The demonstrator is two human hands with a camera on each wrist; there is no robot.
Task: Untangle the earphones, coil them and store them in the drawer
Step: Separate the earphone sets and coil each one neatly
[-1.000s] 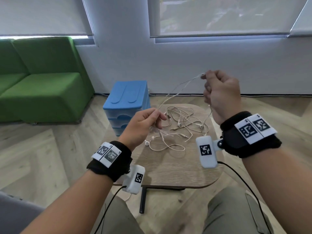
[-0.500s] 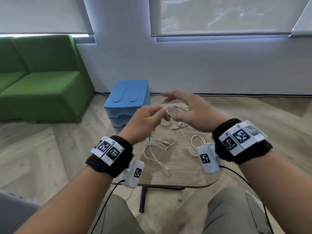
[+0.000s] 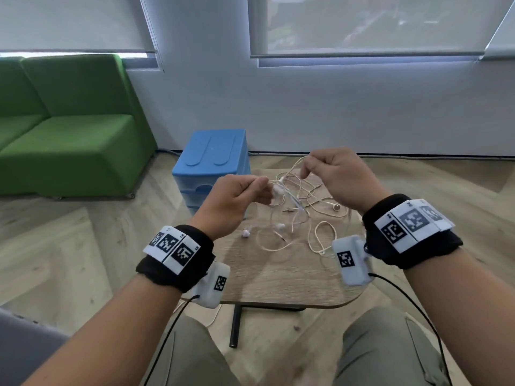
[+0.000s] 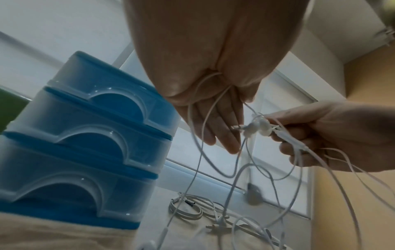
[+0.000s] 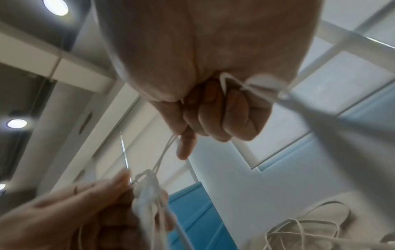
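White wired earphones lie tangled on the small wooden table (image 3: 278, 277); one earbud (image 3: 336, 207) rests on the top. My left hand (image 3: 263, 183) pinches a cable just above the table, beside a knot of earbuds (image 3: 280, 188). My right hand (image 3: 306, 162), a little higher and to the right, pinches another strand with fingers curled. In the left wrist view the knot (image 4: 256, 126) hangs between the left hand's fingers (image 4: 213, 128) and the right hand (image 4: 299, 135). The blue three-drawer unit (image 3: 214, 154) stands behind the table's left corner, drawers closed.
A green sofa (image 3: 69, 129) stands at the left against the wall. Wood floor surrounds the table, and my knees sit under its near edge. More loops of cable (image 4: 188, 211) lie on the tabletop near the drawer unit (image 4: 85, 135).
The right hand let go of a raised strand, dropped open over the tangle, and now pinches a cable above the table. The left hand kept its hold and rose slightly.
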